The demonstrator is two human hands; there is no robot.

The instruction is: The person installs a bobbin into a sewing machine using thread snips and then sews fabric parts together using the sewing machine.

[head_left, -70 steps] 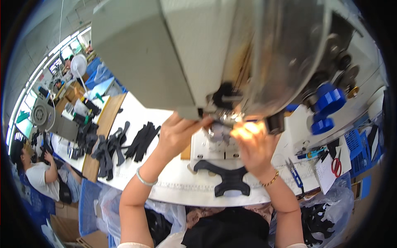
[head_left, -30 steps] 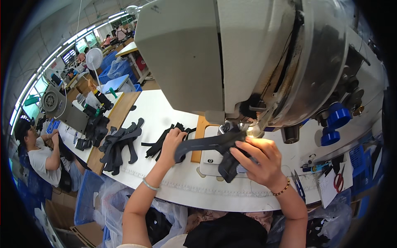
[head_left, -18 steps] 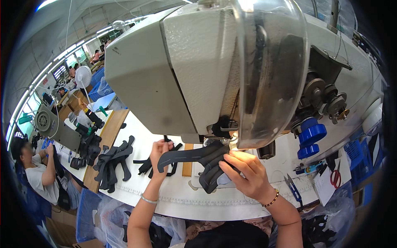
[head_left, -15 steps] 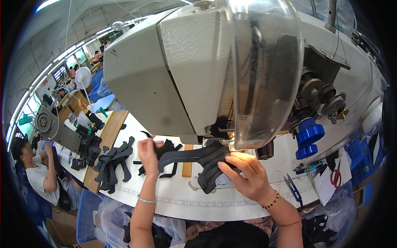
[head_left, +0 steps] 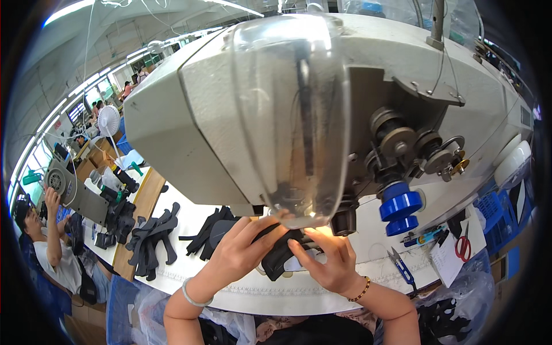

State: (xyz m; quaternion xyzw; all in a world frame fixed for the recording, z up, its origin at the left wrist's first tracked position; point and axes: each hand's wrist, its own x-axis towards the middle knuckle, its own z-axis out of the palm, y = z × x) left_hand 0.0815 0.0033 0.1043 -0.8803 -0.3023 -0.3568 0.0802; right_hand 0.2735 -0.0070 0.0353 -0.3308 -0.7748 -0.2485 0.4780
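Observation:
Both of my hands are at the front of a large sewing machine (head_left: pixel 207 132), under its clear plastic guard (head_left: pixel 287 121). My left hand (head_left: pixel 242 247) has its fingers closed on the black fabric piece (head_left: pixel 279 259) from the left. On the other side, my right hand (head_left: pixel 330 261) pinches the right edge of the same piece with thumb and fingers. Folded layers of the piece hang toward me between the hands. The needle area is hidden behind the guard and my fingertips. Left of my left hand lies a pile of black strips (head_left: pixel 207 233).
More black cut pieces (head_left: pixel 154 241) lie farther left on the white table (head_left: pixel 253 296). Blue-handled thread snips (head_left: pixel 405 270) and red-handled scissors (head_left: pixel 463 247) lie at the right. Blue tension knobs (head_left: pixel 399 201) hang above. A co-worker (head_left: pixel 57 253) sits at the far left.
My left hand has moved right from above the strips, where it held a small black strip, to the fabric at the machine. The right hand stays on the fabric. The view has shifted.

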